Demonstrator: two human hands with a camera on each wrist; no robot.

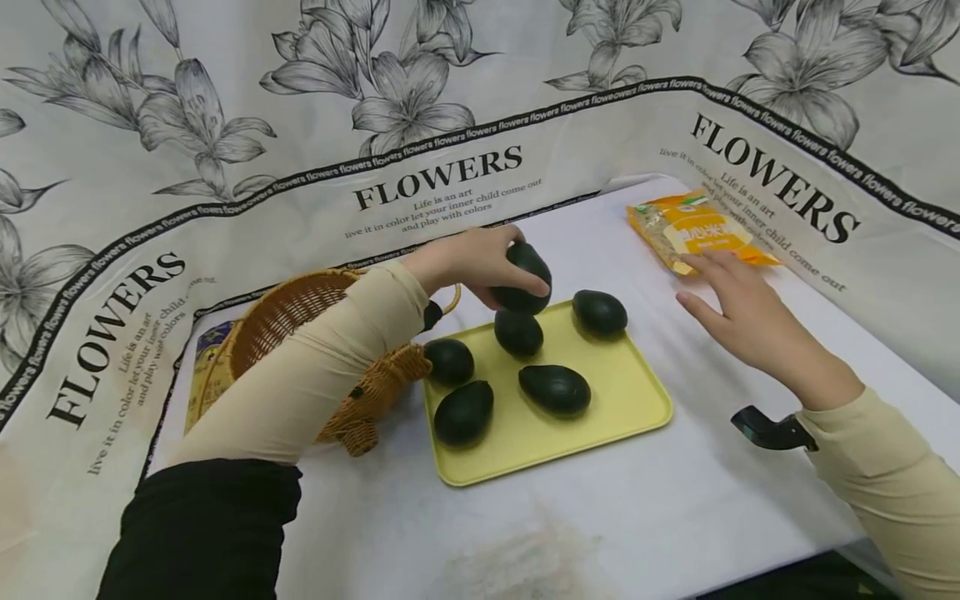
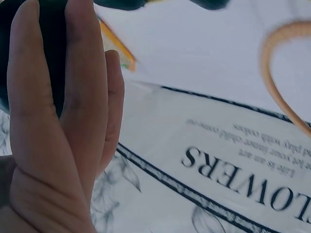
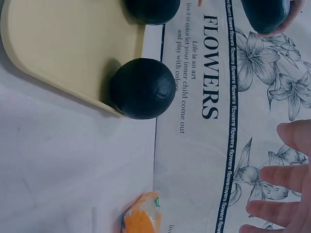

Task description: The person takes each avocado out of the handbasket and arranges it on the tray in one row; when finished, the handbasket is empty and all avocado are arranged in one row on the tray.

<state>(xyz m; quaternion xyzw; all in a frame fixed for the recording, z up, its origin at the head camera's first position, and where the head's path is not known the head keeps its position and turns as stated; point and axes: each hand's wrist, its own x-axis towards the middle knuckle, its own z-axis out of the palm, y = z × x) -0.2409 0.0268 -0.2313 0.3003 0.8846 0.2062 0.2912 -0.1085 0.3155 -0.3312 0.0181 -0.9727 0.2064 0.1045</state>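
Note:
My left hand (image 1: 487, 260) grips a dark green avocado (image 1: 525, 279) above the back edge of a yellow tray (image 1: 600, 425). In the left wrist view, the fingers (image 2: 87, 73) lie along the dark avocado (image 2: 57, 43). Several more avocados lie on the tray, among them one at the back right corner (image 1: 600, 314) and one near the front (image 1: 555, 391). My right hand (image 1: 750, 312) is held with fingers spread, close to an orange and clear food packet (image 1: 701, 229). In the right wrist view its fingers (image 3: 286, 177) are straight and hold nothing.
Left of the tray stands a woven wicker basket (image 1: 292, 312) with an animal-shaped front (image 1: 382, 392), partly behind my left arm. A purple and yellow printed item (image 1: 206, 367) shows beside it. Flower-printed cloth (image 1: 442, 192) rises around the back and sides of the white table.

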